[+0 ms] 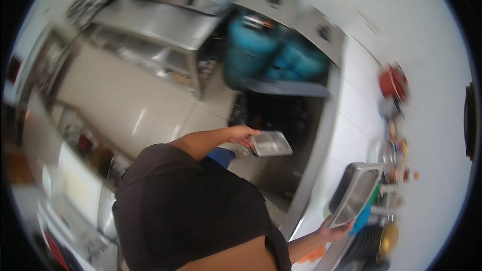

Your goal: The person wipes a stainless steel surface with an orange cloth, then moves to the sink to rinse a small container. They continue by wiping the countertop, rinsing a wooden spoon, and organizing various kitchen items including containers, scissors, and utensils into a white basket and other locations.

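A small rectangular stainless steel pan (pixel 272 143) is held by its near edge in my left hand (pixel 243 136), out over the dark space in front of the counter. My right hand (pixel 336 229) grips the lower end of a longer, deeper steel food pan (pixel 357 195). That pan is tipped up on its side above the white-tiled counter (pixel 348 128), its opening turned toward the wall. Both pans look bare inside, though blur hides fine detail.
Two teal cylinders (pixel 252 49) stand beneath a steel surface, beside a steel table (pixel 158 19). A red pot (pixel 393 82), a gold round item (pixel 388 239) and blurred kitchen items line the wall. An orange cloth-like thing (pixel 311 255) lies near my right forearm.
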`<state>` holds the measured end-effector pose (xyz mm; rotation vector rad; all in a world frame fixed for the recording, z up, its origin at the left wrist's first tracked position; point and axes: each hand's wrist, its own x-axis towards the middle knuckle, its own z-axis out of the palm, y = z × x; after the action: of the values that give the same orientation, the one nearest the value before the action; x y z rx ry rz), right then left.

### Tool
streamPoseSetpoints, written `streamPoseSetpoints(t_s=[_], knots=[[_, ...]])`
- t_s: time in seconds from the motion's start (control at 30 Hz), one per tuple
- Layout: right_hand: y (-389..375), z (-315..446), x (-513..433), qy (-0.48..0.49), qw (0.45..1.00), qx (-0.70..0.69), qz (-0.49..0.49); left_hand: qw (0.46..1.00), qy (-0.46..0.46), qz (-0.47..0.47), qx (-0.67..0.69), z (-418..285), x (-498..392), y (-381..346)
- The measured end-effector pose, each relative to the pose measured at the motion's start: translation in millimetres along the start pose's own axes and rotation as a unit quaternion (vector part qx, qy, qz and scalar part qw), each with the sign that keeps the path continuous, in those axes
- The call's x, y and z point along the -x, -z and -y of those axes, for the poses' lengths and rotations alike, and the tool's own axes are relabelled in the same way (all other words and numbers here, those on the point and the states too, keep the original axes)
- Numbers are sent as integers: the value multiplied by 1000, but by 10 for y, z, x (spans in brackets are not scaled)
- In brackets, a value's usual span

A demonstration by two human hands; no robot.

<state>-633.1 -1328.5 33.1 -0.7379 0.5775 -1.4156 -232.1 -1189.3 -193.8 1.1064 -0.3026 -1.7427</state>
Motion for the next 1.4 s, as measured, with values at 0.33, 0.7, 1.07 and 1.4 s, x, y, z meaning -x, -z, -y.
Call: streamPoseSetpoints(t_s=[0.33,0.7,1.07,1.4], knots=[[-1365,-1675,959,-425,858,-57,284,940,-157,-242,179,745,2229,1096],[-3792,-4012,1903,-552,765,133,305,810,-405,-281,319,654,4495,2567],[-6110,-6335,2943,-587,685,88,422,750,-475,-391,241,287,5888,3659],[-8183,-8863,3889,-648,621,-7,441,733,-454,-470,187,-930,6370,5237]])
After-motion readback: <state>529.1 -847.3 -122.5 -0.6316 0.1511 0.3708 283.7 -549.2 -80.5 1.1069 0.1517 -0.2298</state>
